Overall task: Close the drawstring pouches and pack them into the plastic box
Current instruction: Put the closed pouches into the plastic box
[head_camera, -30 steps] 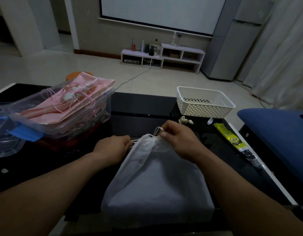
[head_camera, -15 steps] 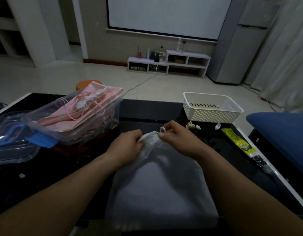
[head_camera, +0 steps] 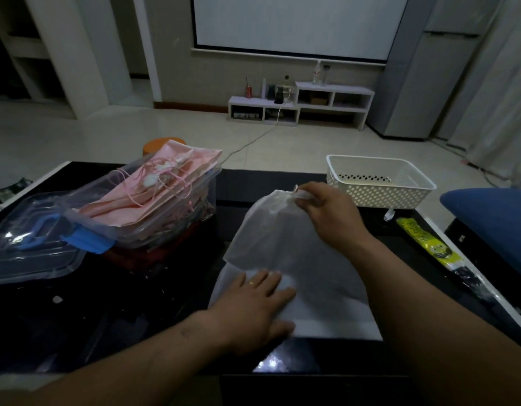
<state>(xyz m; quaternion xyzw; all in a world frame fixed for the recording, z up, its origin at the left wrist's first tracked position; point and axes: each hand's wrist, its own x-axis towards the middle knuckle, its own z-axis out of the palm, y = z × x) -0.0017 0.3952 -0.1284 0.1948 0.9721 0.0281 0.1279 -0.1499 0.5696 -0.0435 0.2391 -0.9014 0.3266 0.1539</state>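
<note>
White pouch (head_camera: 297,259) cinched on the dark table (head_camera: 165,303).
Our right hand (head_camera: 326,212) pinched its gathered neck; our left hand (head_camera: 253,306) pressed flat, fingers spread.

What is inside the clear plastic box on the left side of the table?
The clear plastic box holds a stack of pink pouches with pink strings, rising above its rim. Something dark red shows lower down, but the pile covers it, so I cannot identify it.

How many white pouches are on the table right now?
2: one white pouch pinched at its neck by the right hand, another flat underneath, pressed by the left hand. More may be hidden.
</note>
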